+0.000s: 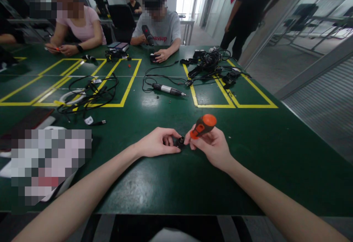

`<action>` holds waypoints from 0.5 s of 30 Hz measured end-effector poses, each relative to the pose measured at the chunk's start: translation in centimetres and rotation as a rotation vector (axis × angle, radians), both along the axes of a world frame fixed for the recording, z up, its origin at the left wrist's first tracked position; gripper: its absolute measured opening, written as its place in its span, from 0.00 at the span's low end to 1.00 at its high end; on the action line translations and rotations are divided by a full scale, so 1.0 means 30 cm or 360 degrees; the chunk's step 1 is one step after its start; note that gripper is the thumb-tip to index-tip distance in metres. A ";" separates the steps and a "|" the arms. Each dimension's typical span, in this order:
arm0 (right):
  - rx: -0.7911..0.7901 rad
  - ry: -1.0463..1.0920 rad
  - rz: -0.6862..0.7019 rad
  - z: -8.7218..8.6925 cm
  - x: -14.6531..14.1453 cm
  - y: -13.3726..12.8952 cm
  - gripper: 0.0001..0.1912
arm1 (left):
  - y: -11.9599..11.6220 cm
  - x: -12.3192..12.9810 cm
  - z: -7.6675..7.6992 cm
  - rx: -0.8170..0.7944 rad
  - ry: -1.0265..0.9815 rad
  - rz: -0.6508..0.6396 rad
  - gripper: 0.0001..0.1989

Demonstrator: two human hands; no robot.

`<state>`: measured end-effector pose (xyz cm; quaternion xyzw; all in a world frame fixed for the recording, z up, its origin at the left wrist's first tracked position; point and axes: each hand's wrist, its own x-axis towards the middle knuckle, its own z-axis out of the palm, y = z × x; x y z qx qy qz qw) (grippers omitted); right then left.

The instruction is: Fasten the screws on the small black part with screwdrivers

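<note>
My left hand (160, 142) rests on the green table and pinches a small black round part (180, 142) between thumb and fingers. Its top looks like a short metal-rimmed opening, but the exact kind is too small to tell. Close on the right, my right hand (212, 146) grips a screwdriver (204, 125) with an orange and dark grey handle. The handle slants up and to the right. The screwdriver's shaft is hidden by my fingers, whose tips are near or touching the black part; I cannot tell which.
Ahead on the green table (154, 198) lies a black and silver pen-shaped electric tool (167, 89) with its cord. Tangled black cables (206, 65) are at the back right, more cables (93, 91) at the left. A co-worker (157, 25) sits opposite, holding a power tool (147, 35).
</note>
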<state>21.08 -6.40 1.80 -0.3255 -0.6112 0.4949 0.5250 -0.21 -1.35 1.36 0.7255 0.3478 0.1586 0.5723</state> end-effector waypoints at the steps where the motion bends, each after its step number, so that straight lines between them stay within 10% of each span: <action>1: -0.0002 -0.0036 -0.0008 0.000 0.001 0.000 0.16 | 0.000 0.000 0.001 -0.0003 0.0003 0.0001 0.18; 15: -0.0010 0.0003 -0.0071 0.002 -0.013 0.005 0.17 | 0.001 -0.002 0.002 0.0006 -0.0007 -0.0003 0.18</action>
